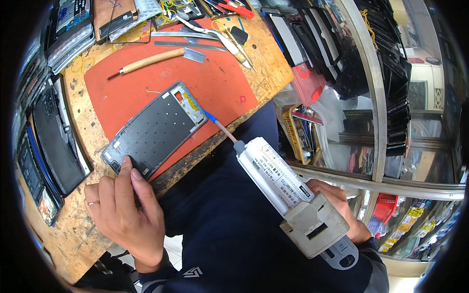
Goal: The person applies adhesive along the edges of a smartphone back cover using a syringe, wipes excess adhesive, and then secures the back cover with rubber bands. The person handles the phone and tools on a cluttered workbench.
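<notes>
My left hand [122, 210], low on the left of the frame, lies flat on the worn wooden bench [73, 234] with its fingers [128, 171] pressed on the near corner of a phone frame [155, 129]; it pins the frame down rather than closing around it, so that hand is open. The phone frame is a dark, rectangular shell with a pale metal rim, lying slantwise just left of the middle of the picture, mostly on the red mat [205, 83] and reaching over the mat's lower edge onto the bench. My right hand [337, 205], at the lower right, is wrapped around a glue dispenser [293, 195]: a white cartridge in a grey plunger body, running up and to the left. Its thin nozzle [220, 125], blue at the point, touches or nearly touches the frame's right edge; I cannot tell which. Toward the top of the frame, on the mat, lie a wooden-handled tool [151, 61], a pair of flat metal strips [188, 40] and tweezers [215, 35]. Dark phone screens [58, 141] are stacked along the left rim, and a red box [309, 84] sits to the right of the bench.
</notes>
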### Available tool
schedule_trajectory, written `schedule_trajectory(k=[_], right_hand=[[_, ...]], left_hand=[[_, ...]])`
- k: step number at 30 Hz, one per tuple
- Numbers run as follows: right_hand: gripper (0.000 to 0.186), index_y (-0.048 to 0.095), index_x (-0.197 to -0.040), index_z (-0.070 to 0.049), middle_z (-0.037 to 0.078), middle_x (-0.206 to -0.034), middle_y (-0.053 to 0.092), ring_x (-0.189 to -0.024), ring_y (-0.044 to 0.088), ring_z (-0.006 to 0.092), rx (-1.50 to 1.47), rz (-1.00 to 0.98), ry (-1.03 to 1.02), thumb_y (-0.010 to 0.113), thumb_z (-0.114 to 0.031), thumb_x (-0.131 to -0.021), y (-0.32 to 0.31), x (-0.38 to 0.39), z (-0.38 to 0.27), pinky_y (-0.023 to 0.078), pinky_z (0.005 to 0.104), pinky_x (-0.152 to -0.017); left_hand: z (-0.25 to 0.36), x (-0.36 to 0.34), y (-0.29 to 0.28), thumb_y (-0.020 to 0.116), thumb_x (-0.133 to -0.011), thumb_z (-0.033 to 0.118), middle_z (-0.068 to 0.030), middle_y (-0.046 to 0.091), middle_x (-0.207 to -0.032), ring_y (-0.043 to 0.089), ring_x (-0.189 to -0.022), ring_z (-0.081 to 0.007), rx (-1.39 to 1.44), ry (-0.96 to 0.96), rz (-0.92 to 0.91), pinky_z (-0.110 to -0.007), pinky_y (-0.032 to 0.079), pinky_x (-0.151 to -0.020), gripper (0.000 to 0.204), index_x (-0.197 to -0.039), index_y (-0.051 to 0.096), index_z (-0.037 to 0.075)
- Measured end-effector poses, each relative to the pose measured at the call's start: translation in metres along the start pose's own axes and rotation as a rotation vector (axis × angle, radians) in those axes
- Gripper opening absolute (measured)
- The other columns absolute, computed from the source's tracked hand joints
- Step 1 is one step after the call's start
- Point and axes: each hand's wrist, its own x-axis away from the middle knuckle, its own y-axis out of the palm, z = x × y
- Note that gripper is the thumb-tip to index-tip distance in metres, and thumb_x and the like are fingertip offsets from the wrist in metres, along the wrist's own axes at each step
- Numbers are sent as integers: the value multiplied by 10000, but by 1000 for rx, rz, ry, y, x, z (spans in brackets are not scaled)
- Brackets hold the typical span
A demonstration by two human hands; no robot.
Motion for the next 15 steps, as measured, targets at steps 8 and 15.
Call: schedule_trajectory(k=[8,15], right_hand=[[448,664,-1103,91,242,-1059,681,-976,690,414,24,23,10,830,-154,-767,1,10,0,567,464,-836],[387,668,-1047,111,256,-1028,683,-936,708,407,45,136,-76,823,-132,-788,2,13,0,587,465,-800]], left_hand=[[-1,-2,0,695,-930,47,-96,495,-764,479,-736,-298,-11,1,-2,-421,377,-685,166,-1067,773,-6],[0,-6,-2,668,-946,43,-124,547,-805,495,-754,-320,20,24,26,-417,398,-718,170,-1072,766,-14]])
